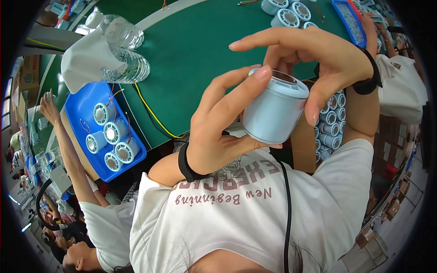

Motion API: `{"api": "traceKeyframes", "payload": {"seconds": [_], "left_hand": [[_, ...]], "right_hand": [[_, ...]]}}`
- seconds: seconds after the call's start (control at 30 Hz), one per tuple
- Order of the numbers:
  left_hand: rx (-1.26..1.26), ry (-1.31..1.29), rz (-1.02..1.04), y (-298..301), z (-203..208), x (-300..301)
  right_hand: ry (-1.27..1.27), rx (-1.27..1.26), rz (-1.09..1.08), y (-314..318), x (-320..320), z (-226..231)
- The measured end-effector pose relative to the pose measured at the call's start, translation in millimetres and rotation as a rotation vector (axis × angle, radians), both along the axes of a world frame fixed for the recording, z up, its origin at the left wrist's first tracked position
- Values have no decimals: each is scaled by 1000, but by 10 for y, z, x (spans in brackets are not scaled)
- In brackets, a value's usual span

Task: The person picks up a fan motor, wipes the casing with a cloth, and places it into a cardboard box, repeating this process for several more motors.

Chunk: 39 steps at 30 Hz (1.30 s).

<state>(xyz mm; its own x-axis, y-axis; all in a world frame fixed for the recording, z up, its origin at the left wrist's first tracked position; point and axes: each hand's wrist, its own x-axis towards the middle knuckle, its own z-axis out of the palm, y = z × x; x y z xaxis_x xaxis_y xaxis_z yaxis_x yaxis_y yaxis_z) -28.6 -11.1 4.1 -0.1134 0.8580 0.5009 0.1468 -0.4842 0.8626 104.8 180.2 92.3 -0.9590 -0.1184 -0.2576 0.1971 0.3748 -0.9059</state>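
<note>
My left hand (211, 125) is closed around a light-blue cylindrical motor (273, 113), held above the bench near my chest. Its thumb and fingers press the motor at the upper rim and the bottom edge. A dark round face shows on the motor's top, inside a pale slotted ring. Close by on the right, my right hand (334, 61) has its index finger stretched out and its thumb pointing down beside the motor. The other fingers curl behind the top rim, partly hidden, so I cannot tell whether they touch it.
On the left, a blue tray (75, 107) holds several wired motors. Clear plastic bottles (132, 68) and white tissue (86, 61) stand behind it. More motors (289, 18) sit at the far side of the green bench (182, 50); others (330, 123) fill rows at right. Co-workers sit on both sides.
</note>
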Motion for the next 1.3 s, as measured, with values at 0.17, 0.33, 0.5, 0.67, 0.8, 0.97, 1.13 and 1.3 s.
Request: {"api": "traceKeyframes", "payload": {"seconds": [0.17,0.33,0.5,0.67,0.8,0.97,1.13,1.3], "left_hand": [[95,-52,5,-75,-6,-48],[-25,-211,-57,-181,80,-45],[-40,-106,-156,-168,95,-123],[-65,-209,-257,-126,125,-104],[-169,-362,-201,-217,79,-38],[-224,-463,-74,-271,-23,-162],[-267,-431,-21,-286,-37,-225],[-295,-394,-23,-252,-34,-219]], "right_hand": [[121,-82,5,-107,-65,-84],[295,85,77,-104,-67,-140],[321,116,75,-124,-121,-175],[123,184,33,-158,-40,-4],[35,233,-81,-71,30,100],[53,594,-629,684,728,-25],[-266,1059,-811,1381,1204,-344],[-62,1085,-741,1740,1365,-934]]}}
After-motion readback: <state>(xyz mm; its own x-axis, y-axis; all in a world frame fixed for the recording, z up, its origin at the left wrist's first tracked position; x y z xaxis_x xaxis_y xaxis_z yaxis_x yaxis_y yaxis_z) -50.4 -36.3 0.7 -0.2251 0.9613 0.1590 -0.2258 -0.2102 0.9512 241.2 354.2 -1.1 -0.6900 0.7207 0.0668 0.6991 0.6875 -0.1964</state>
